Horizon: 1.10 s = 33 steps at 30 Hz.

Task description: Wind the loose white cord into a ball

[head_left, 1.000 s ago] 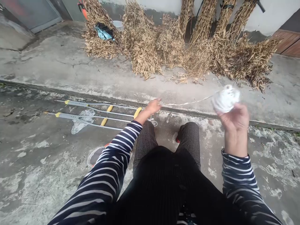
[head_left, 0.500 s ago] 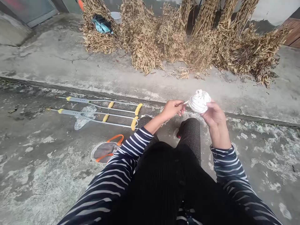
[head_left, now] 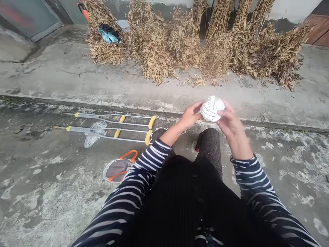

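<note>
A wound ball of white cord (head_left: 212,109) is held up in front of me, above my knees. My right hand (head_left: 229,120) grips it from the right, thumb across its near side. From the left, my left hand (head_left: 191,116) closes on the ball's side, with its fingertips partly hidden behind it. A thin pale strand shows beneath my left wrist. A short length of white cord (head_left: 161,129) lies near the crutch ends by my left knee.
Two metal crutches (head_left: 108,127) with yellow pads lie on the concrete at left, over a clear plastic bag (head_left: 94,134). A grey bag with orange handles (head_left: 119,169) is nearer me. Ahead runs a raised step (head_left: 123,91) with bundles of dried stalks (head_left: 156,51).
My left hand has come in from pulling a cord strand to holding the ball's left side. The ball has moved slightly left and turned.
</note>
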{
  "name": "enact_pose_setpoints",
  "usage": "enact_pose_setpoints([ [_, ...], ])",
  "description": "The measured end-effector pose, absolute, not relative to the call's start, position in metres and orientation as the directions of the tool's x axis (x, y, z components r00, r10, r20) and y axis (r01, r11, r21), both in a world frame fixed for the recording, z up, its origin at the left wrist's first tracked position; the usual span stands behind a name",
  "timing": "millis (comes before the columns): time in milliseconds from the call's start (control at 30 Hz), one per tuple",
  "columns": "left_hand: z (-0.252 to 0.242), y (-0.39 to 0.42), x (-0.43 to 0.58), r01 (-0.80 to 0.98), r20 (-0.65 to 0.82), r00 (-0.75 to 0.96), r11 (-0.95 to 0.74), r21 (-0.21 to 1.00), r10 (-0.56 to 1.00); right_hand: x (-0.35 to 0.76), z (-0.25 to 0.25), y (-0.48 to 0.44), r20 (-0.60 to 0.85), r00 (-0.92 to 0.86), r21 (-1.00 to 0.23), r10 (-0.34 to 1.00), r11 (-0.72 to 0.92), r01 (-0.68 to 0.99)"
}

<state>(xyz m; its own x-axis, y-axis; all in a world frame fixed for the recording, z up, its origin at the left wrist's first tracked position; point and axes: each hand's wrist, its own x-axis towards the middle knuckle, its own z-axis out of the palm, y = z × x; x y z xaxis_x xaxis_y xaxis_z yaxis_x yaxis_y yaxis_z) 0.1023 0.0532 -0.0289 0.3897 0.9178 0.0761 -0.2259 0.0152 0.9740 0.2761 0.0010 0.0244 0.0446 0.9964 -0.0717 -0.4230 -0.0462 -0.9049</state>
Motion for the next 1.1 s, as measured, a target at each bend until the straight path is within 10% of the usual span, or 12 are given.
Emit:
enact_pose_setpoints([
  [467,-0.062,0.045,0.086,-0.026,-0.246,0.345,0.271,0.962,0.906,0.286,0.041,0.004,0.063,0.166,-0.93,0.984,0.118,-0.349],
  [700,-0.03,0.057,0.103,-0.21,-0.031,0.463,0.144,0.967,0.886,0.27,0.028,0.01,-0.038,0.118,-0.952,0.992,0.0,-0.307],
  [1100,-0.046,0.052,0.088,-0.043,-0.211,0.453,0.258,0.965,0.866,0.281,0.034,0.005,0.0,0.126,-0.929,0.992,0.047,-0.366],
])
